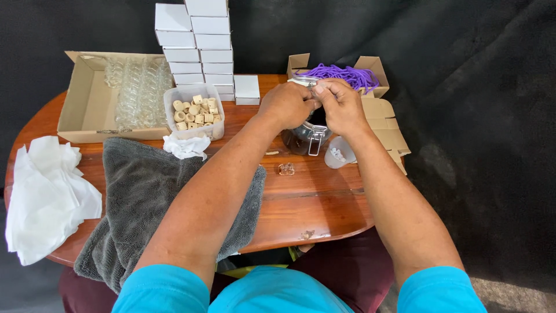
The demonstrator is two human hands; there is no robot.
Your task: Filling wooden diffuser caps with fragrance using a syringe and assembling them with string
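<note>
- Left hand and right hand meet above a glass jar near the far edge of the counter; fingers pinched together on a small item at the jar's top, too small to identify.
- Jar has a wire clasp hanging at its front.
- Small clear piece lies on the counter just in front of the jar; a clear cup lies beside the right wrist.
- Box of purple cord sits behind the hands.
- Tub of beige rings stands left of the hands, beside a carton of glassware.
- Grey towel lies under the left forearm.
- White boxes stacked at the back.
</note>
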